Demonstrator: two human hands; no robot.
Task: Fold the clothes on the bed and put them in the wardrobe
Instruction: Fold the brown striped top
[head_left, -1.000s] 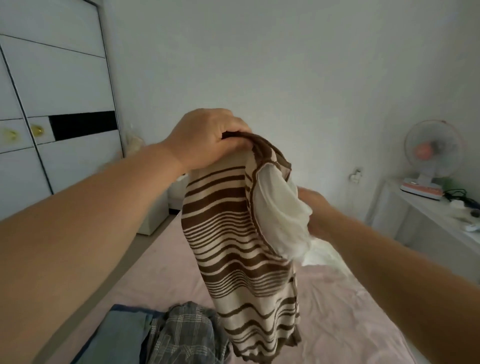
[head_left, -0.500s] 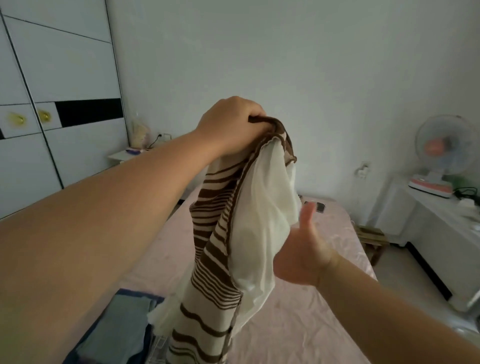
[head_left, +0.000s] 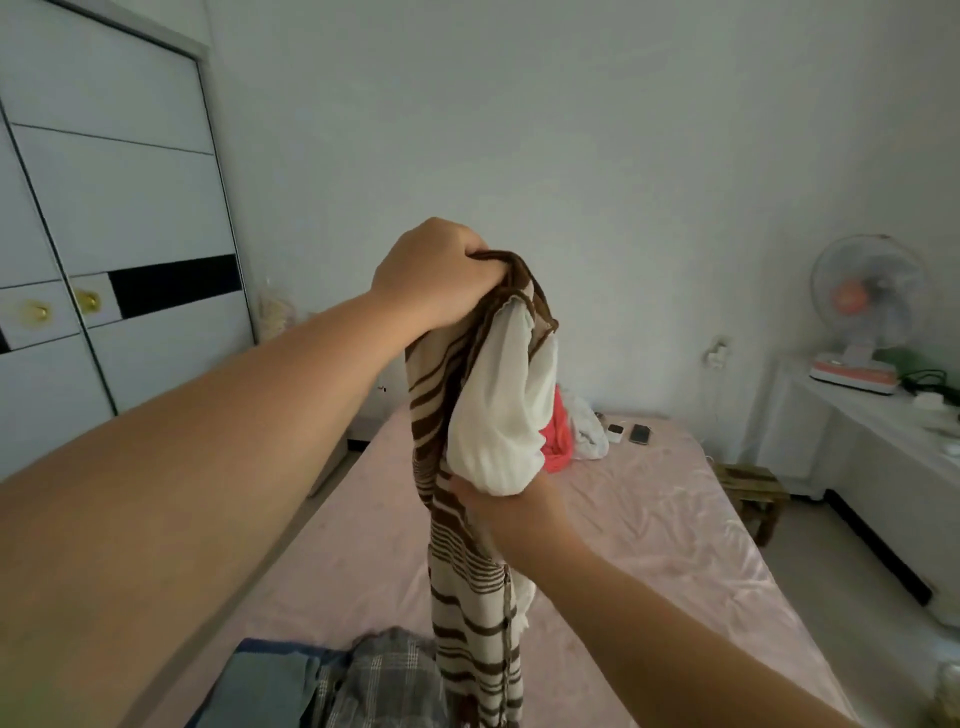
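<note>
top (head_left: 470, 613): brown and cream stripes, white lining | sheet (head_left: 649, 519): pale pink | shirt (head_left: 387, 675): grey plaid | jeans (head_left: 260, 686): blue | cloth (head_left: 558, 441): coral red | wardrobe (head_left: 130, 208): white, black band, gold knobs | fan (head_left: 862, 301): white, orange hub

The left hand (head_left: 431, 278) is raised at the top of the striped garment (head_left: 467, 597), its arm stretched forward and its fingers curled tight over the brown edge of the cloth. The right hand (head_left: 511, 512) sits lower, against the garment's middle under the white bulge of fabric, palm toward the cloth. Its fingers are mostly hidden, so it seems to cup or grip the fabric.
</note>
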